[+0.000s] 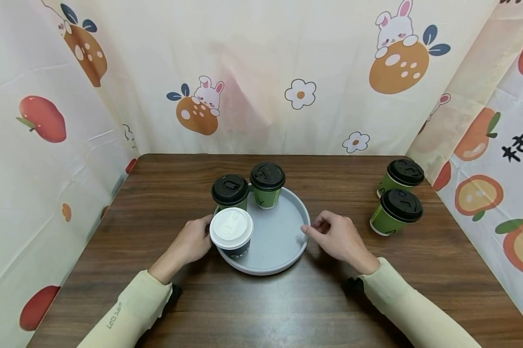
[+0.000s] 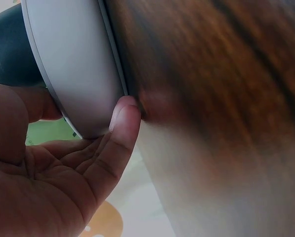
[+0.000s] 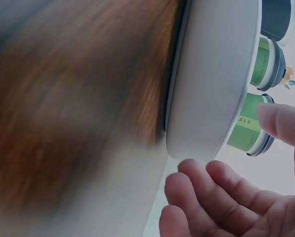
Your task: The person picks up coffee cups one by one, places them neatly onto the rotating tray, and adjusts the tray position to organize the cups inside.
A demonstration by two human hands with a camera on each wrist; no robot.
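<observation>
A round grey tray [image 1: 275, 241] lies on the table, carrying two green paper cups with black lids, the left [image 1: 230, 191] and right one [image 1: 267, 186], and a dark cup with a white lid [image 1: 232, 233]. My left hand [image 1: 196, 239] grips the tray's left edge. The left wrist view shows its thumb over the rim and fingers [image 2: 120, 128] against the outer wall [image 2: 78, 64]. My right hand [image 1: 341, 238] is at the right edge with relaxed, slightly bent fingers. In the right wrist view these fingertips [image 3: 189, 170] appear just off the tray wall [image 3: 211, 74].
Two more green cups with black lids, a rear one [image 1: 401, 176] and a front one [image 1: 394, 212], stand at the table's right side. Patterned cloth [image 1: 261, 63] hangs behind and along both sides of the brown wooden table [image 1: 261, 309].
</observation>
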